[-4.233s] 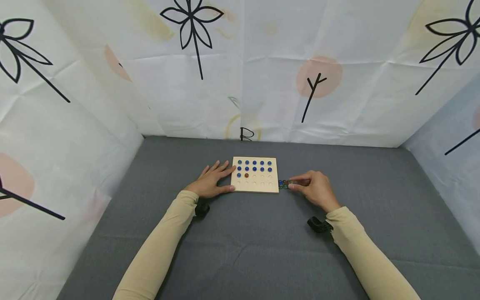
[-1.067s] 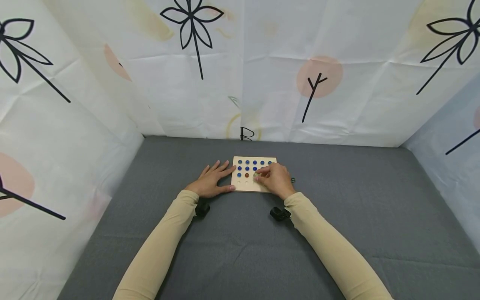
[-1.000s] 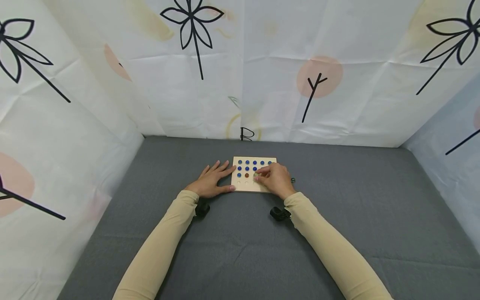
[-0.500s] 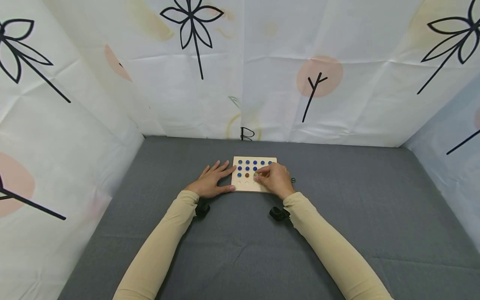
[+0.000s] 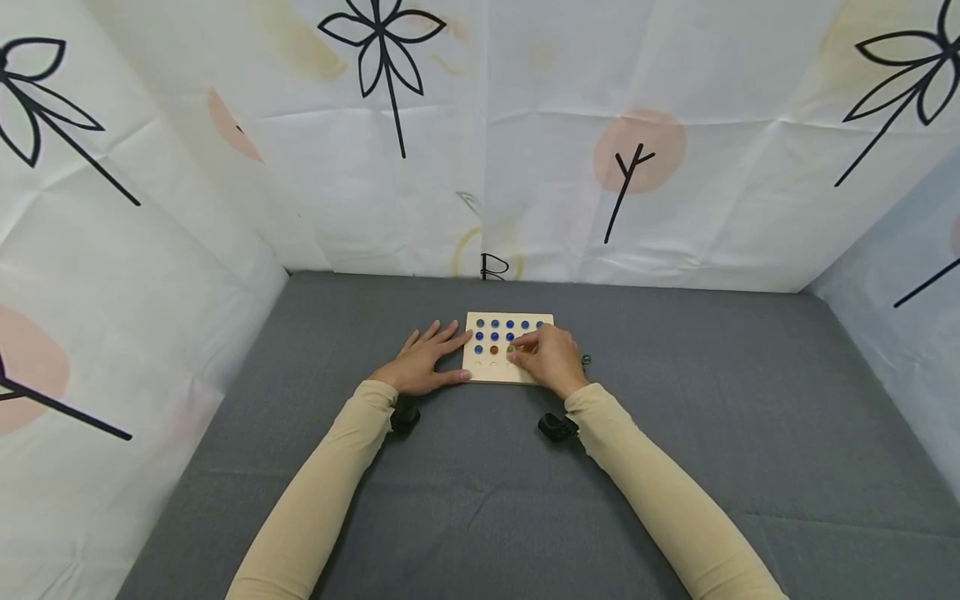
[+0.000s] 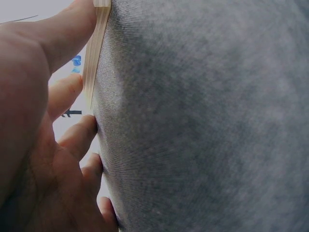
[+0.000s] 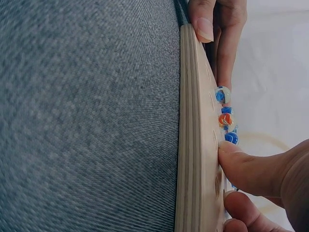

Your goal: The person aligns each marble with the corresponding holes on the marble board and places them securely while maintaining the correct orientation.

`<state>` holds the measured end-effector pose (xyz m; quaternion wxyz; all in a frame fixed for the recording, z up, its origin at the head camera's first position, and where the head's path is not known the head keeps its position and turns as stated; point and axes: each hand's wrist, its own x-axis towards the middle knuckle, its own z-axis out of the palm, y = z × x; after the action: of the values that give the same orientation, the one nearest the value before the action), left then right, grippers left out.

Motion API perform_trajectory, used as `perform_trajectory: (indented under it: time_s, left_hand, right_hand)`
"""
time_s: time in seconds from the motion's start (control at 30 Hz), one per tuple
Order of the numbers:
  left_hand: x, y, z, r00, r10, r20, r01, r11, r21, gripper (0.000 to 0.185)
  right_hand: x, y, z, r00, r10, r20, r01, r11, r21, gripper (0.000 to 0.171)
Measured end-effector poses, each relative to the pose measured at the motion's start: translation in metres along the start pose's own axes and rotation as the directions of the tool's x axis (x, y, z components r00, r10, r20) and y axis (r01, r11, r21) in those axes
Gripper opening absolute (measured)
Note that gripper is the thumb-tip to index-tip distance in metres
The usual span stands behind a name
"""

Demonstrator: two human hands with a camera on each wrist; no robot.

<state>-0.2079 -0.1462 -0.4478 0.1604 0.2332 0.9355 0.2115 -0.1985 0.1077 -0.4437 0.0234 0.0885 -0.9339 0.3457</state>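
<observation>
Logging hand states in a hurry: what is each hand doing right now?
Left hand: open, fingers flat against the wooden board's left edge.
Right hand: fingertips pinch a greenish marble over the board.

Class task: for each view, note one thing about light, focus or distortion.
Head view: even, soft light, wide-angle bend at the walls. Left wrist view: left hand close and soft, cloth blurs outward. Right wrist view: board edge sharp, background washed out.
</observation>
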Motion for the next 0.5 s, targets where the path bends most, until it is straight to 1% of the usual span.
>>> perform_trajectory:
  time_s: [0.3,0.5]
  left_hand:
    - [0.0005,-0.0005,0.0007,1.0,-0.014,0.006,0.014,1.0,0.006,0.079]
    - [-0.0002,0.0009,0.0001,1.0,-0.02,0.01,0.019,1.0,0.008,0.079]
  right_hand:
    - [-0.0002,-0.0022,-0.0002,1.0,0.018,0.002,-0.018,1.0,-0.003,0.02]
    - [0.0004,-0.0022,-0.0004,1.0,0.016,0.002,-0.016,1.0,0.002,0.018]
